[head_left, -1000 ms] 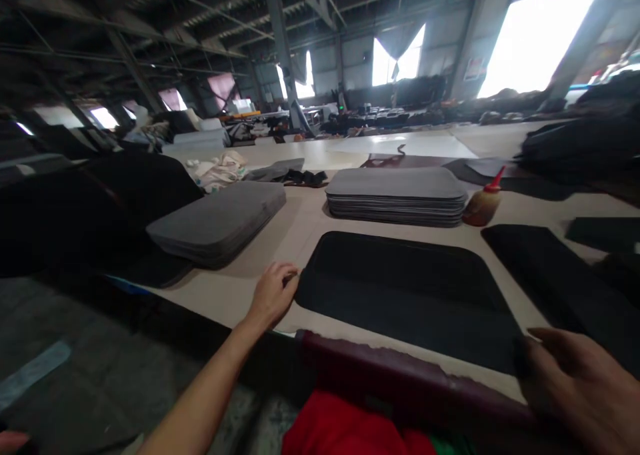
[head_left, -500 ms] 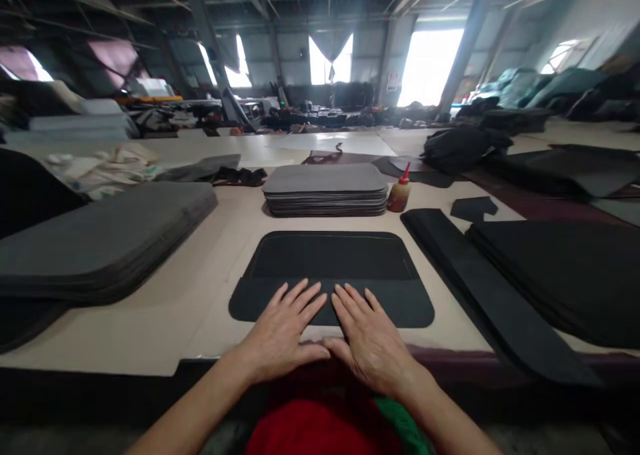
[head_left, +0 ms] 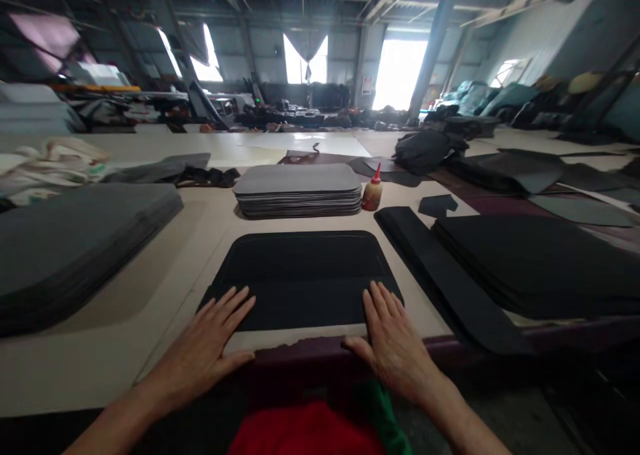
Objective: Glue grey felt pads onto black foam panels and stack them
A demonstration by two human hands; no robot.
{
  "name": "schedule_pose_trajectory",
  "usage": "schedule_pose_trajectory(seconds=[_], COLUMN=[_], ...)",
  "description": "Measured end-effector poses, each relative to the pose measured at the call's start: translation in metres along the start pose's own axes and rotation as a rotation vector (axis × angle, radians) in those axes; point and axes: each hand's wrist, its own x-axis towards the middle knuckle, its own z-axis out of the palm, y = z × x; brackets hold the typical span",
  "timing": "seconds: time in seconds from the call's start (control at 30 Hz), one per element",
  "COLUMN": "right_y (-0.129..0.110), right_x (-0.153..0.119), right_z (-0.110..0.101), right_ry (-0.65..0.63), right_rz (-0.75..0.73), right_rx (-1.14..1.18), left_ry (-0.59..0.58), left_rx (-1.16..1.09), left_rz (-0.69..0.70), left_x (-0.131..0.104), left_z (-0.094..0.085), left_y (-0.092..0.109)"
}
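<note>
A black panel with rounded corners [head_left: 305, 261] lies flat on the table in front of me, a black strip [head_left: 305, 301] across its near part. My left hand [head_left: 210, 335] rests flat on the panel's near left corner, fingers stretched out. On the near right corner lies my right hand [head_left: 393, 331], also flat, its thumb spread toward the table edge. Neither hand grips anything. Just beyond the panel stands a stack of grey rounded sheets [head_left: 299, 188], with a red-tipped bottle [head_left: 372, 191] of brownish liquid beside it.
Piles of dark sheets stand at left [head_left: 80, 241] and right [head_left: 545, 261]. A stack of long black strips [head_left: 445, 275] slants toward the table edge. A small black scrap [head_left: 438, 205], a black bundle [head_left: 427, 151] and pale cloth [head_left: 55, 165] lie farther back.
My hands have slid apart, from the middle of the strip out to the panel's two near corners. The view has turned slightly right.
</note>
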Motion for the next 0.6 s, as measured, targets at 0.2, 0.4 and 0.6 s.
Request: schedule_pose_trajectory(seconds=[0.2,0.4,0.6], right_y=[0.019,0.024,0.051], right_x=[-0.018,-0.021,-0.027], right_z=[0.009,0.015,0.024], right_ry=[0.108,0.163,0.207], right_rz=[0.110,0.084,-0.011], right_rx=[-0.085,-0.115,-0.171], left_ry=[0.074,0.092,0.025], left_rx=[0.029,-0.025,-0.084], left_rz=[0.036,0.089,0.167], left_x=[-0.021,-0.034,-0.041], left_z=[0.007,-0.003,-0.012], left_y=[-0.029,-0.049,-0.064])
